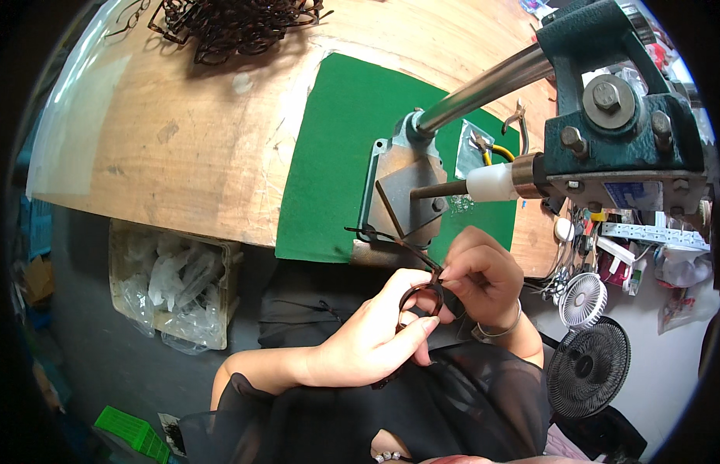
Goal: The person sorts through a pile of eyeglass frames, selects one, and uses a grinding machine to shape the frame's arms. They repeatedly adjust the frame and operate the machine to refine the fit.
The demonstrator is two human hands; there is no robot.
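Note:
Close to my body, my left hand point(371, 336) is closed around a dark brown eyeglass frame point(402, 305), its thumb lying along the rim. My right hand point(487, 278) pinches at the frame's upper corner, where a temple joins it. Whether those fingertips hold anything more than the frame cannot be made out. One long temple point(392, 210) points away from me, over the metal base plate point(402, 174) of a green hand press point(627, 151). A second dark piece crosses it near the plate's front edge. Part of the frame is hidden behind my left fingers.
A green mat point(321, 155) lies under the press on the wooden table point(190, 139). Pliers with yellow handles point(499, 151) rest beyond the press. Many dark eyeglass frames point(228, 31) are piled far left. A bin point(230, 286) with plastic bags stands below; fans point(583, 300) stand right.

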